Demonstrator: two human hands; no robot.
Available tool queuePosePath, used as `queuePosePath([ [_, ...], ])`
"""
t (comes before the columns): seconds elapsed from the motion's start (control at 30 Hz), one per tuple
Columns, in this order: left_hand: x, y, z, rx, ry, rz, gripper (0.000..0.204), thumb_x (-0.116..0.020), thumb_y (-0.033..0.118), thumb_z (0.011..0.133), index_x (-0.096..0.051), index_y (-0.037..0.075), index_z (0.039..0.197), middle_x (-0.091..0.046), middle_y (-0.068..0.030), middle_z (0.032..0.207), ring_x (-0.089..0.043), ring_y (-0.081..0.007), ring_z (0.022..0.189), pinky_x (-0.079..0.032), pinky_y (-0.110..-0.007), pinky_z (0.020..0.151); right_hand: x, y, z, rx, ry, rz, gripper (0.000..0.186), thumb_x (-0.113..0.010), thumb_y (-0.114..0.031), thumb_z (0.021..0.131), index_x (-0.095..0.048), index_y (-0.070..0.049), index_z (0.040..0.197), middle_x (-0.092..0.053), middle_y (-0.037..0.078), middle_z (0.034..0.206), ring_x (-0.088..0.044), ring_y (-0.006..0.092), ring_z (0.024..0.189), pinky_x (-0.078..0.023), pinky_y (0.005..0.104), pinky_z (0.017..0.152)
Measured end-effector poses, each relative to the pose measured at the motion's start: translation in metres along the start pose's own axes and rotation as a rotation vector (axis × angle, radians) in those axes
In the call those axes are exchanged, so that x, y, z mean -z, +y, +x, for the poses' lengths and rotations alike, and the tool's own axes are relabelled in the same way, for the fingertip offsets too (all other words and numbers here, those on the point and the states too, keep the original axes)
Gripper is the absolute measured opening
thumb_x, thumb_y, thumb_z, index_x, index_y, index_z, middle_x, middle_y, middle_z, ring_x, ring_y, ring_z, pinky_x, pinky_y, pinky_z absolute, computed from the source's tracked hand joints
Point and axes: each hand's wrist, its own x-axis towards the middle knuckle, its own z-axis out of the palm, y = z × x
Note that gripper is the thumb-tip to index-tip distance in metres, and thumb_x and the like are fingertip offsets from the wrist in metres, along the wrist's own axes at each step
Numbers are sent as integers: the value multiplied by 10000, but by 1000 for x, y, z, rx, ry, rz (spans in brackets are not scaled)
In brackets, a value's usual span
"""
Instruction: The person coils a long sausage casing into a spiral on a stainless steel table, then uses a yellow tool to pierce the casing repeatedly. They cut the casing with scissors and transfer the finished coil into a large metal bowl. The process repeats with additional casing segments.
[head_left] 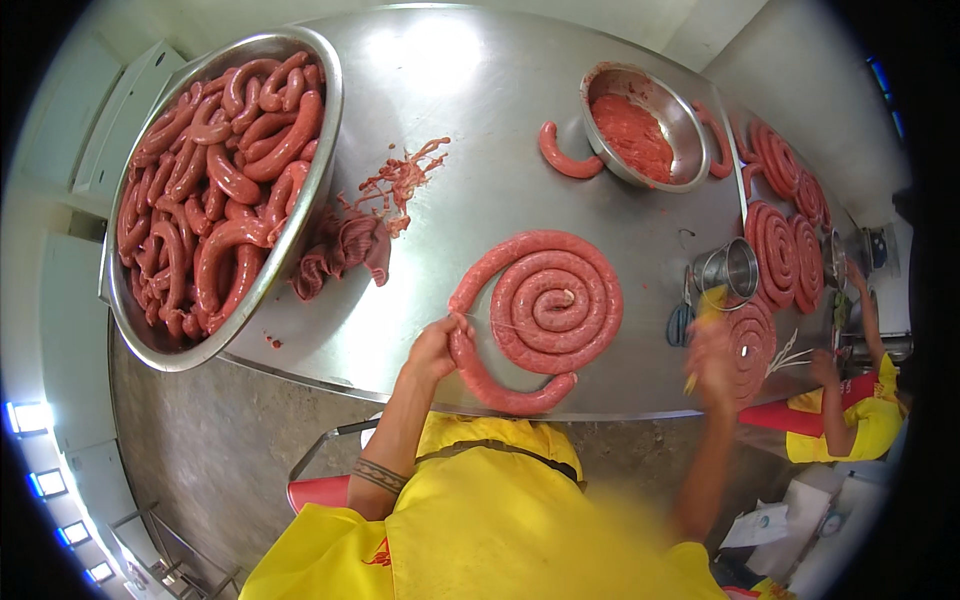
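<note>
On the steel table in front of me lies a long pink sausage wound into a spiral coil (556, 296). My left hand (434, 346) pinches it at a narrow spot on the coil's left side. From there a thick curved end piece (508, 395) bends round toward the table's front edge. A thin pale string crosses the coil from my left fingers. My right hand (712, 362), smeared by motion, is raised at the right, closed round a long yellow object (713, 300) whose kind I cannot make out. It is apart from the sausage.
A big steel tub (335, 130) heaped with sausages stands left, casing scraps (350, 245) beside it. A steel bowl (690, 125) of ground meat sits far right. Near my right hand are a small metal pot (738, 268), scissors (681, 322) and finished coils (772, 250). A co-worker (850, 415) works at the right.
</note>
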Motion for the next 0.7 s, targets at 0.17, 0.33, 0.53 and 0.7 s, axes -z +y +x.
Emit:
queuePosePath([
  [0.17,16,21,-13,-143,165,-112,110,-573,86,943,-660,58,1004,-621,-187,1221,-584,-312,1112,-447,-475,961,-171,-24,10,32,-329,-323,349,-506,-110,1001,-501,-68,1348,-611,118,1028,-614,232,935,-485,349,813],
  [0.33,20,27,-33,-756,330,650,230,-645,55,844,-707,119,1056,-473,-244,1389,-402,-458,1307,-289,-627,1048,-294,-79,53,611,-784,-568,316,-545,-50,962,-528,-37,1277,-642,181,1136,-630,348,1015,-487,407,865],
  [0.53,13,10,-17,-480,284,310,140,-523,73,977,-643,5,999,-646,-220,866,-646,-385,801,-496,-474,720,-257,-109,8,439,-577,-226,195,-585,-46,922,-638,-52,1109,-645,193,1109,-621,342,1037,-476,453,903],
  [0.7,8,9,-4,-255,317,728,190,-585,168,953,-623,26,1072,-699,-227,881,-687,-374,775,-529,-480,701,-86,-106,13,192,-344,1147,210,-566,-255,1021,-611,-69,1107,-526,-32,782,-511,88,691,-466,289,635],
])
